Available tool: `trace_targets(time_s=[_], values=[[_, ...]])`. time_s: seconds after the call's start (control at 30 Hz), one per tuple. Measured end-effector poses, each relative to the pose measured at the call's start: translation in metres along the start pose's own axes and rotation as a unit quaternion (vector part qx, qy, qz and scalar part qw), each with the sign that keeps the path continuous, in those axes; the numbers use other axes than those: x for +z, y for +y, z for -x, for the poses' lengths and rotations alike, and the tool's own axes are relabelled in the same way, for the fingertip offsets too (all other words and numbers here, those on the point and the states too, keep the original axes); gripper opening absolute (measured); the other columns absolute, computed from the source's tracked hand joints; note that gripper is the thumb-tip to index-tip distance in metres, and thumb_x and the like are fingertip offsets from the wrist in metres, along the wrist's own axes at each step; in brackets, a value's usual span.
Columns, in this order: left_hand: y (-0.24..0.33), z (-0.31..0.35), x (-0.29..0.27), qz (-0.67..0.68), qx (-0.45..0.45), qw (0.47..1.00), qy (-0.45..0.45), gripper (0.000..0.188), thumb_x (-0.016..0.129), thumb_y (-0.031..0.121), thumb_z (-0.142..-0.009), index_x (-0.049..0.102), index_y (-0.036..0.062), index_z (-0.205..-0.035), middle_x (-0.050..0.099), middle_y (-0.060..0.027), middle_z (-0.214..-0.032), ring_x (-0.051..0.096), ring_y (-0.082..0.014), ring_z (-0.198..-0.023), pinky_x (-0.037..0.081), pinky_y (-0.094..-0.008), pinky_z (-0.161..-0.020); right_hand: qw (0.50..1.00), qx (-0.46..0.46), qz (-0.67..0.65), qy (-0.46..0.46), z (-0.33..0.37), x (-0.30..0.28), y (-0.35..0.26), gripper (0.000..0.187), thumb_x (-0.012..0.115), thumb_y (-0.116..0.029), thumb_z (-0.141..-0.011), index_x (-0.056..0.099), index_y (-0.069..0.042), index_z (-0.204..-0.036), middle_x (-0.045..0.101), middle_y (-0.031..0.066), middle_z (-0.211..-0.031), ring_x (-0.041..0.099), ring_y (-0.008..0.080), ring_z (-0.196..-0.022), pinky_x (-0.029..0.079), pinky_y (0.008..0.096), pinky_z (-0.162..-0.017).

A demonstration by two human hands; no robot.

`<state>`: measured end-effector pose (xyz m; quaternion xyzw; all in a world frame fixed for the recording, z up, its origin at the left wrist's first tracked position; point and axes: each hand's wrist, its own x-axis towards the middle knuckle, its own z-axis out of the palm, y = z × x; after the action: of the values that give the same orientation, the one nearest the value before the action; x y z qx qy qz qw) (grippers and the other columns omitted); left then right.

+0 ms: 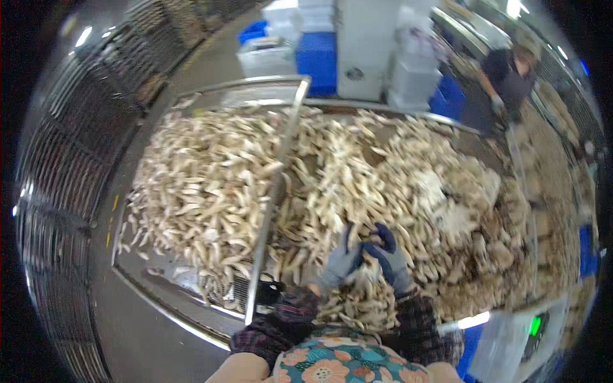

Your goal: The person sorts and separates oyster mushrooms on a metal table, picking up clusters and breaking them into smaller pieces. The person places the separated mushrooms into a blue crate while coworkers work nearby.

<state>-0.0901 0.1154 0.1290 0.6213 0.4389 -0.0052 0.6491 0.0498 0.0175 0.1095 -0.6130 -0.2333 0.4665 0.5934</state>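
Both my hands wear grey gloves with dark blue fingers and meet over a heap of pale, long-stemmed mushrooms [348, 172] on the table. My left hand [343, 260] is closed, its fingers bent toward the other hand. Close beside it, my right hand [389, 258] curls its fingers inward. A pale mushroom piece [364, 233] shows between the fingertips; motion blur softens its outline. Loose mushrooms [364, 300] lie just below my wrists. Larger whitish clumps [450, 214] sit to the right of my hands.
A metal bar [263, 249] divides the table; more loose mushrooms [204, 172] fill its left side. A scale-like device with a green display [535, 326] stands at lower right. Blue and white crates [316, 60] stand behind. A co-worker [507, 80] is at far right, racks [70, 153] at left.
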Motion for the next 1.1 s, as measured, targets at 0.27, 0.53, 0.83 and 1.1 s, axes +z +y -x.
trace_targets(time_s=[0.27,0.53,0.83,1.1], values=[[-0.082,0.043,-0.005,-0.368,0.221,0.892,0.138,0.055,0.047,0.029,-0.096,0.032,0.0112,-0.146,0.039,-0.0328,-0.132,0.046,-0.0445,-0.117,0.038,-0.0450,-0.098,0.747,-0.004,0.665,0.001,0.145,-0.098,0.089,0.116,0.081,-0.051,-0.057,0.023,-0.009,-0.148,0.033,0.0234,-0.143,0.032,0.0427,-0.132,0.028,0.0547,-0.105],[-0.064,-0.015,-0.003,0.017,0.175,0.971,0.164,0.044,0.047,0.019,-0.097,0.044,0.0063,-0.139,0.066,-0.0089,-0.093,0.060,-0.0127,-0.069,0.047,-0.0286,-0.060,0.792,-0.069,0.595,0.119,0.063,-0.029,0.098,0.106,0.077,-0.050,-0.066,0.023,-0.011,-0.149,0.032,0.0277,-0.143,0.040,0.0417,-0.126,0.035,0.0544,-0.101],[-0.073,0.062,-0.021,-0.391,0.304,0.850,0.179,0.119,0.082,0.051,-0.059,0.020,0.0030,-0.148,0.015,-0.0354,-0.148,0.019,-0.0574,-0.133,0.020,-0.0652,-0.105,0.831,-0.155,0.533,0.034,0.036,-0.062,0.026,0.123,0.082,-0.056,-0.058,0.014,-0.008,-0.150,0.022,0.0304,-0.148,0.023,0.0463,-0.137,0.029,0.0558,-0.108],[-0.182,0.016,0.022,-0.560,0.081,0.803,0.185,0.101,0.062,0.062,-0.074,0.019,0.0124,-0.151,0.010,-0.0356,-0.149,0.018,-0.0623,-0.130,0.027,-0.0666,-0.101,0.775,-0.089,0.625,0.015,0.068,-0.050,0.110,0.115,0.073,-0.056,-0.060,0.018,-0.012,-0.151,0.013,0.0274,-0.153,0.013,0.0491,-0.139,0.007,0.0690,-0.107]])
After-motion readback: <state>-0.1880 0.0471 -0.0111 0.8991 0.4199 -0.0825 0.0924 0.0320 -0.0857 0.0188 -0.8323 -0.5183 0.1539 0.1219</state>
